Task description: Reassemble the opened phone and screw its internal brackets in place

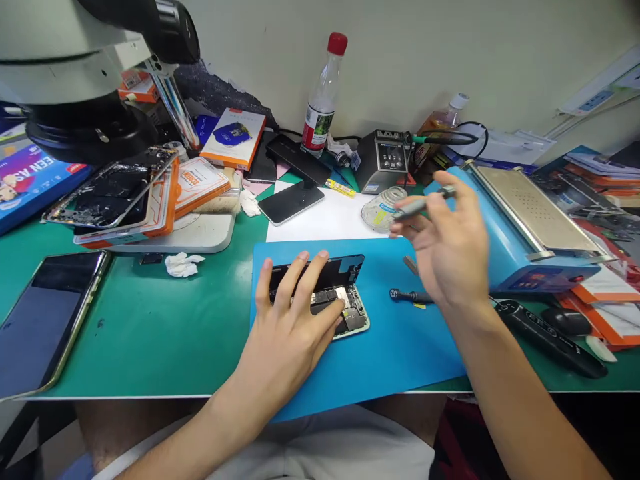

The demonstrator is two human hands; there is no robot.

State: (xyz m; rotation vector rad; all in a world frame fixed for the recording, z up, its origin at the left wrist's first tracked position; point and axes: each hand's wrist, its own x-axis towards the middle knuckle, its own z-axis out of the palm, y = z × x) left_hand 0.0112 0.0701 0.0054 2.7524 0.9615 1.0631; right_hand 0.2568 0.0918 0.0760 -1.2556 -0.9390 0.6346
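An opened phone [345, 300] with its circuit boards exposed lies on a blue mat [390, 347]. My left hand [295, 313] rests flat on the phone, fingers spread over its left part. My right hand [450, 247] is raised above the mat's right side and pinches a thin grey tool [417, 207], tweezers or a driver, pointing left toward a clear round dish [383, 210]. A dark screwdriver [407, 295] lies on the mat just below my right hand.
A microscope [95, 73] with phone parts under it stands at the back left. A dark phone [43, 320] lies at the left edge. A blue heating machine [525, 227], a soldering station [385, 160], a plastic bottle [323, 100] and boxes crowd the back and right.
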